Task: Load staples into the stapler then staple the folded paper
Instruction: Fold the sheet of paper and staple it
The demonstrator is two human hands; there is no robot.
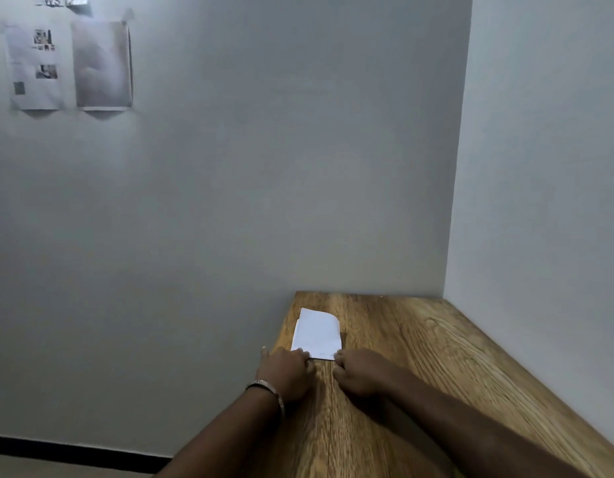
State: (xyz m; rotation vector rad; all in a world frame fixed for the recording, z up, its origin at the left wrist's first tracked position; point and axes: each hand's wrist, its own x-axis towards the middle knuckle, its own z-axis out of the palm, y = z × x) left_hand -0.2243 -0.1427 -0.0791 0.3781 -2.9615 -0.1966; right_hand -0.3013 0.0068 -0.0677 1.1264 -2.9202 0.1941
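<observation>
Both forearms reached in from the bottom edge, the left one wearing a metal bracelet (269, 391) at the wrist. At their ends the left hand (286, 372) and right hand (359, 370) lay knuckles-up on the wooden worktop (419, 374), fingers curled down onto the near corners of the folded paper (317, 334); each seemed to pin or pinch an edge, though whether the fingers had closed around the sheet could not be told. That paper sat flat near the worktop's left edge, its far corner lifted in a slight curl. It looked light, thin and floppy, likely to slide on the smooth wood and crease easily, so it would best be taken along the near folded edge with the layers squared together. No stapler or staples were in view. Beyond, on the grey wall, hung taped printed sheets (69, 65)
</observation>
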